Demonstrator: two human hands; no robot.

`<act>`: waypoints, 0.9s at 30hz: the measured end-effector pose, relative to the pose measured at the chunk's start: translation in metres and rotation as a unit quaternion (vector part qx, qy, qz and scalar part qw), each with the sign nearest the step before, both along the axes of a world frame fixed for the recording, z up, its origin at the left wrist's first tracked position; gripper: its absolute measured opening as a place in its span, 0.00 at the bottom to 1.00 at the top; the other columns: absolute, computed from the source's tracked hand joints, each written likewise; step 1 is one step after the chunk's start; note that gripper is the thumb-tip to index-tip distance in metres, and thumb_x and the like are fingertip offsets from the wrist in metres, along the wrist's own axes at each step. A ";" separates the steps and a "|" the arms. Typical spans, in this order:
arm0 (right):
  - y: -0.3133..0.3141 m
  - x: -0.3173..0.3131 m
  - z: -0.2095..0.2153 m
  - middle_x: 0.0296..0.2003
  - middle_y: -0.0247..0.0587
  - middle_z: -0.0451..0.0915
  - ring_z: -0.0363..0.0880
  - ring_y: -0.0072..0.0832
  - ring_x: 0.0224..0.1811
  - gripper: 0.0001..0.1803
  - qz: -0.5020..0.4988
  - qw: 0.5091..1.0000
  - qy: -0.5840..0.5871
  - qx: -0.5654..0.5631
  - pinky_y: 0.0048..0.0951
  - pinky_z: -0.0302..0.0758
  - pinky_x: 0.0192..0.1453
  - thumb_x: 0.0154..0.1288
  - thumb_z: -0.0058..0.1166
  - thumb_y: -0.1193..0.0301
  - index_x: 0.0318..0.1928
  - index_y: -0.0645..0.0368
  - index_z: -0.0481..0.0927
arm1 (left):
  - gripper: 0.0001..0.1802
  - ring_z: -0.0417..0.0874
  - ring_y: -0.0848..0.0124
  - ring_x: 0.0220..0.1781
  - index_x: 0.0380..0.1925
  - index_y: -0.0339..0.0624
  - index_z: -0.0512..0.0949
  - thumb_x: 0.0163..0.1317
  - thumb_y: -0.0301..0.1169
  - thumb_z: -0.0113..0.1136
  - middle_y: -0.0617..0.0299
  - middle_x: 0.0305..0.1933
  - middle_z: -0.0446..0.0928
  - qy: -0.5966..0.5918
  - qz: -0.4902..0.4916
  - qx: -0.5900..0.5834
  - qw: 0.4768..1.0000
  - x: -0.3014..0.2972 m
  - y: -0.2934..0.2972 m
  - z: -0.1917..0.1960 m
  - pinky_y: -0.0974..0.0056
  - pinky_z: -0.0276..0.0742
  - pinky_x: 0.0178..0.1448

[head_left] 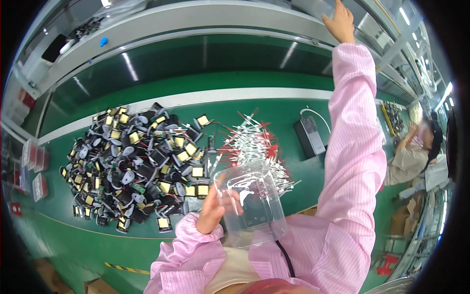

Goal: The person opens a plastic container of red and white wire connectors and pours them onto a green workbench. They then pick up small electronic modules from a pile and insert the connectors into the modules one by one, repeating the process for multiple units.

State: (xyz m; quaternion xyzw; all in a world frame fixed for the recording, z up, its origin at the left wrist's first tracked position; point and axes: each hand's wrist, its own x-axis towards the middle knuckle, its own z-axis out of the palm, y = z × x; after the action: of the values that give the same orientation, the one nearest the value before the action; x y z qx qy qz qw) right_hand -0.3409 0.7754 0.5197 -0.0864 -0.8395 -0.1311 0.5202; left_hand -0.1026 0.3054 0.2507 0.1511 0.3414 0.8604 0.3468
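My left hand point(211, 210) grips a clear plastic box point(259, 223) by its left side, close to my chest. Its fingers show through the transparent wall. My right arm stretches far up to the shelf at the upper right. There my right hand point(339, 23) has thumb and fingers apart, beside a translucent plastic piece point(316, 7); contact between them is unclear. Beyond the box lies a loose pile of white and red thin parts point(252, 142). To its left spreads a large heap of small black and grey devices point(137, 166) with yellow pads.
A black and grey rectangular device point(309, 134) with a white cable stands right of the white parts. A metal shelf point(196, 17) crosses the far side. Clear red-based bins point(36, 157) sit at the left edge. Another person point(411, 152) works at the right.
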 end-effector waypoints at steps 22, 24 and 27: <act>-0.280 0.277 -0.133 0.28 0.27 0.64 0.66 0.20 0.30 0.20 0.452 0.800 -0.395 0.015 0.33 0.61 0.41 0.50 0.55 0.65 0.44 0.59 0.78 | 0.41 0.75 0.52 0.59 0.70 0.44 0.44 0.59 0.26 0.52 0.47 0.63 0.65 -0.093 0.224 0.013 0.970 0.002 0.009 0.010 0.50 0.79 0.57; -0.289 0.278 -0.132 0.29 0.28 0.66 0.66 0.19 0.29 0.20 0.468 0.780 -0.414 0.032 0.32 0.55 0.39 0.53 0.56 0.65 0.47 0.60 0.79 | 0.38 0.72 0.55 0.63 0.69 0.42 0.47 0.58 0.20 0.44 0.48 0.65 0.64 -0.092 0.209 0.019 0.973 0.003 0.002 0.000 0.50 0.74 0.62; -0.299 0.279 -0.137 0.30 0.28 0.68 0.67 0.20 0.30 0.18 0.471 0.797 -0.372 0.069 0.31 0.54 0.39 0.56 0.54 0.64 0.45 0.58 0.80 | 0.37 0.69 0.55 0.66 0.69 0.40 0.48 0.58 0.23 0.45 0.49 0.65 0.65 -0.172 0.224 0.044 0.958 0.009 -0.006 -0.011 0.48 0.70 0.65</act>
State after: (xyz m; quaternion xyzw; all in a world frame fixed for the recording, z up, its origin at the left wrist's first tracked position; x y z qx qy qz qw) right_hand -0.0618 0.4762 0.3831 0.4108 -0.8943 0.0503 0.1699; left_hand -0.0938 0.2990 0.2395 -0.0643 0.2635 0.9433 0.1915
